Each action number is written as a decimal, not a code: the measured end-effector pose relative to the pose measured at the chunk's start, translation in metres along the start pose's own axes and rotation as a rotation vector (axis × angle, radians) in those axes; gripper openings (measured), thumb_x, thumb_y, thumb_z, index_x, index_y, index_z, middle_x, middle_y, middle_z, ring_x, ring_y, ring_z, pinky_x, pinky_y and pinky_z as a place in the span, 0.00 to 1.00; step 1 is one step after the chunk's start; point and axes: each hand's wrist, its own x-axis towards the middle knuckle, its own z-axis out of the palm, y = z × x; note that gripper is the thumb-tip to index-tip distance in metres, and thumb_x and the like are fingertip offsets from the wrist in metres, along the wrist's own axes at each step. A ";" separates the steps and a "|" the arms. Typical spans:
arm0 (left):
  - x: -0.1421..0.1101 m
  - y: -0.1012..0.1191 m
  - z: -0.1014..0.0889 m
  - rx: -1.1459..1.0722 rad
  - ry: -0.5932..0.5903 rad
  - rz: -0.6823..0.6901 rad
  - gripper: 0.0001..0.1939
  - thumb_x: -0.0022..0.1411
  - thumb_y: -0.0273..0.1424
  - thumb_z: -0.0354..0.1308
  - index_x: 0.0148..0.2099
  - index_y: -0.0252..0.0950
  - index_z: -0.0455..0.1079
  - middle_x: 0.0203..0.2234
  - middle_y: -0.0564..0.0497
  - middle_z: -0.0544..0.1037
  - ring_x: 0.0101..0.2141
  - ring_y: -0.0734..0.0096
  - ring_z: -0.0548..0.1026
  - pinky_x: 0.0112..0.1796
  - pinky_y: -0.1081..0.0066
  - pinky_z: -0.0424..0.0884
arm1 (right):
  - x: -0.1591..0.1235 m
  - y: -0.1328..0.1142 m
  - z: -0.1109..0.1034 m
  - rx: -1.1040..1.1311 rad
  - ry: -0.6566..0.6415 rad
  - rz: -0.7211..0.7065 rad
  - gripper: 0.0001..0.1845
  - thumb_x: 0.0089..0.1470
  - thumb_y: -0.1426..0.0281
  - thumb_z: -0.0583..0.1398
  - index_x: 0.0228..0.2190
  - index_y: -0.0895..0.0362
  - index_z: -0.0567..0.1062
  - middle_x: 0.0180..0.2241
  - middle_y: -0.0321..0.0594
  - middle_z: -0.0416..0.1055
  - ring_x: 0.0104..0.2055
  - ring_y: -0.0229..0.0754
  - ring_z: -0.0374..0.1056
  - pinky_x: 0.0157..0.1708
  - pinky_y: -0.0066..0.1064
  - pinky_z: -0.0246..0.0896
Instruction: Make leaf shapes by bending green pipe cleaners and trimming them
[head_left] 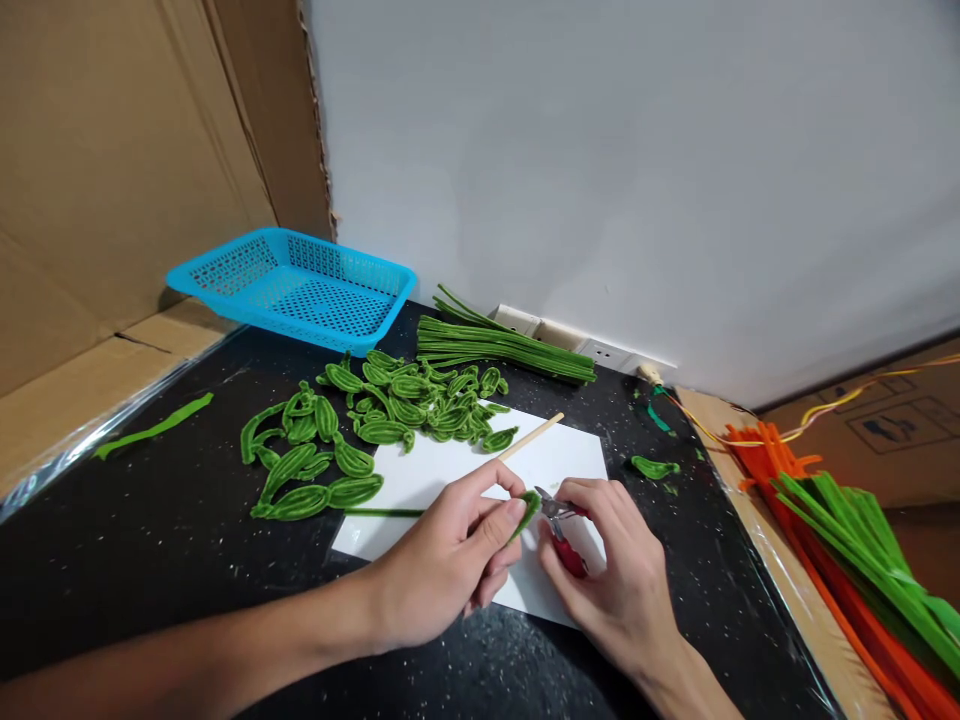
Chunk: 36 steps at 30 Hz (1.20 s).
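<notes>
My left hand (450,555) pinches a small folded green pipe-cleaner leaf (529,508) between thumb and fingers, its thin green stem (382,512) trailing left over the white paper sheet (450,470). My right hand (611,570) is closed round red-handled pliers (561,525), whose metal jaws meet the leaf's tip. A thin wooden stick (531,436) lies on the paper just beyond my hands.
A pile of finished green leaves (375,415) lies left of the paper on the black table (150,540). A bundle of straight green pipe cleaners (502,345) and an empty blue basket (300,290) sit behind. Orange and green pipe cleaners (855,550) lie on cardboard at right.
</notes>
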 end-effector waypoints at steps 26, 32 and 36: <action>-0.021 0.024 0.012 0.609 -0.063 0.254 0.09 0.77 0.28 0.45 0.47 0.37 0.66 0.23 0.60 0.59 0.23 0.75 0.59 0.28 0.72 0.59 | -0.002 -0.008 0.009 -0.204 0.165 -0.042 0.09 0.59 0.65 0.59 0.34 0.52 0.62 0.27 0.31 0.67 0.20 0.33 0.63 0.20 0.24 0.59; -0.022 0.018 0.011 0.693 -0.033 0.308 0.09 0.76 0.27 0.45 0.47 0.37 0.67 0.24 0.59 0.64 0.23 0.75 0.63 0.29 0.72 0.60 | -0.004 -0.010 0.004 -0.131 0.115 -0.041 0.06 0.59 0.70 0.61 0.33 0.53 0.66 0.23 0.29 0.66 0.20 0.33 0.65 0.23 0.23 0.62; -0.022 0.012 0.011 0.718 -0.033 0.343 0.10 0.77 0.28 0.46 0.49 0.37 0.68 0.29 0.55 0.71 0.26 0.75 0.67 0.31 0.72 0.63 | -0.004 -0.012 -0.002 -0.033 0.025 -0.032 0.08 0.60 0.72 0.62 0.30 0.53 0.67 0.23 0.30 0.68 0.21 0.33 0.65 0.22 0.24 0.60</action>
